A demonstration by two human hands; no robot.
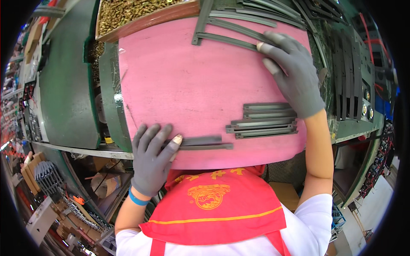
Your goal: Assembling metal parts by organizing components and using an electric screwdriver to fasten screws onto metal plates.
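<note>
My left hand (153, 158), in a grey glove with pale fingertips, rests at the near left of a pink mat (179, 81). Its thumb and fingers are around the left end of a dark metal strip (203, 140); a second metal strip (207, 146) lies alongside it. My right hand (294, 72), gloved alike, reaches across the mat's right side with fingers stretched and apart. Its fingertips touch or hover over the right end of a long metal strip (228, 41) at the far side; contact is unclear. Between the hands lies a stack of metal strips (265, 121).
A box (151, 19) of small brass-coloured parts stands at the far left. More dark strips (273, 10) lie along the far edge, and long dark bars (348, 77) to the right. A green board (64, 98) is on the left. Cartons and parts crowd the lower left.
</note>
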